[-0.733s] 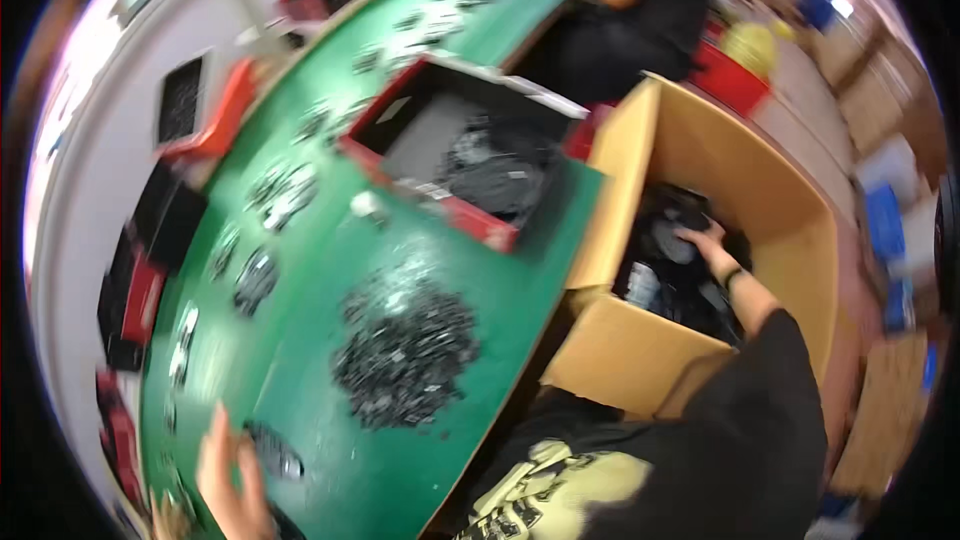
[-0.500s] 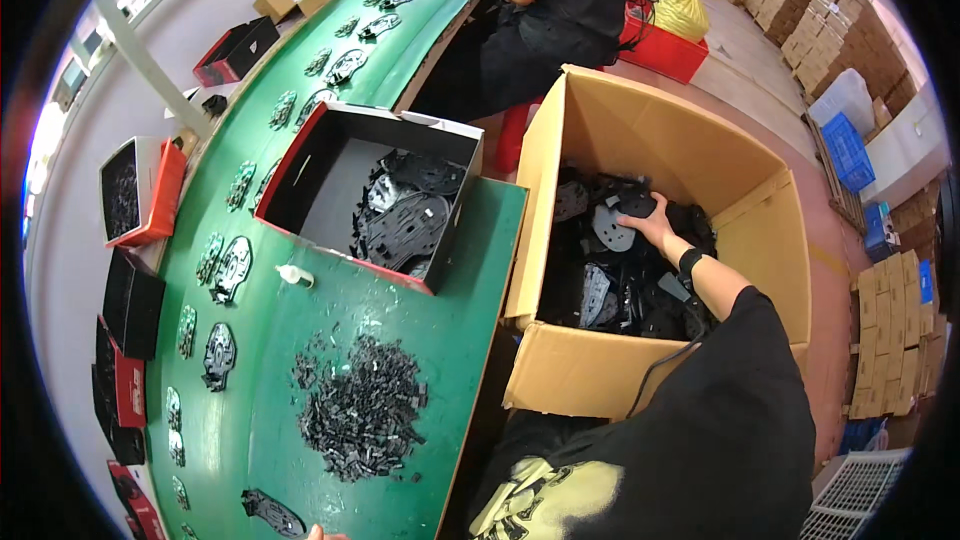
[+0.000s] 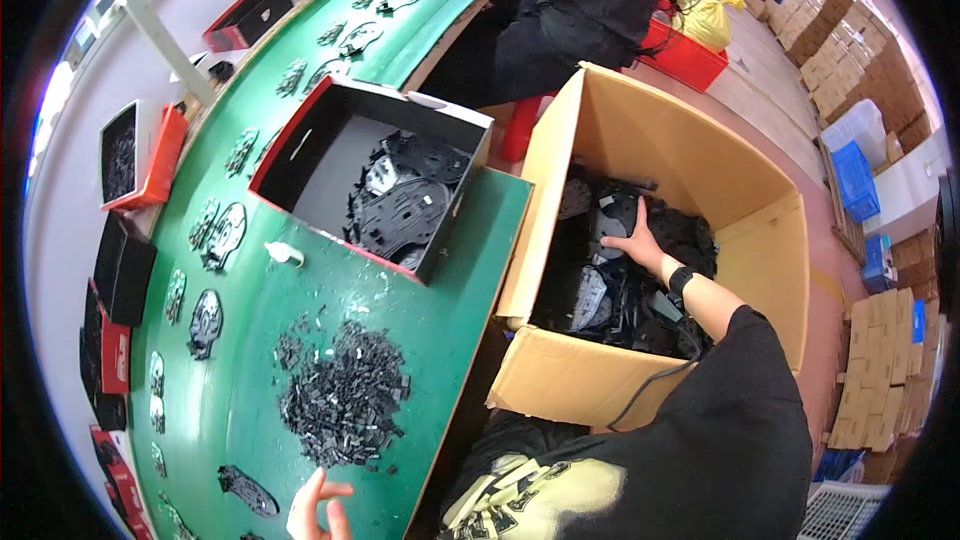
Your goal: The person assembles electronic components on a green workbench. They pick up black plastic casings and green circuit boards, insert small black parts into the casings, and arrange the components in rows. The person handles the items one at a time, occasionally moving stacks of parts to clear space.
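Note:
My right hand reaches into a large cardboard box, its thumb and forefinger spread wide over a heap of black plastic parts. Beside the thumb lies a grey plate-like piece, and a lighter ribbed shell rests lower in the heap. My left hand is partly in view at the lower edge, fingers apart and holding nothing visible. It is just below a pile of small black plastic pieces on the green work surface. A dark curved shell lies left of that hand.
A black open box with larger black shells stands on the green surface. Circuit boards and shells line the green belt. A small white bottle lies near the box. Another person sits farther along.
My left hand has come farther into view from the lower edge. The right hand's fingers have spread, and the dark round part they were on is no longer in them. The whole view has shifted slightly.

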### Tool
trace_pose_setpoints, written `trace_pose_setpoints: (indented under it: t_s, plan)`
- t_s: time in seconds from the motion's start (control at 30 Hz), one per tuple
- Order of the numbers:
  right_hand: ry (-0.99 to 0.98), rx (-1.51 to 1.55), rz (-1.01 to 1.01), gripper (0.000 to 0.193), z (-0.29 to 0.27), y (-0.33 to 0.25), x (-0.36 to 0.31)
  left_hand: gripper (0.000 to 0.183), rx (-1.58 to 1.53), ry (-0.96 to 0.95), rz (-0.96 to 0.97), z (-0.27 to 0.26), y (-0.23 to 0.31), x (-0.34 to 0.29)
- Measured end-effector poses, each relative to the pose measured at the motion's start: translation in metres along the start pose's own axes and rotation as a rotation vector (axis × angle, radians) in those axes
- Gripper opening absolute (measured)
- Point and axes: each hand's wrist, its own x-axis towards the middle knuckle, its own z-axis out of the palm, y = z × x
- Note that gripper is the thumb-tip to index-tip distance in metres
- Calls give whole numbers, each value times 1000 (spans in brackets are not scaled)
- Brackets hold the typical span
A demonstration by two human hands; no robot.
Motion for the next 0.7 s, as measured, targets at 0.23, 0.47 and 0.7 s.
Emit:
trace_pose_setpoints:
  t_s: [0.23, 0.47, 0.7]
  plan:
    - [-70, -22, -219, 105, 2, -43, -7, 38, 123, 202, 122, 1, -41, -6]
    - [-161, -36, -308, 90, -18, -16, 11, 119, 543, -91, -255, 18, -48, -36]
    - [-236, 31, 40, 90, -53, -76, -9, 124, 645, -53, -236, 56, -53, -12]
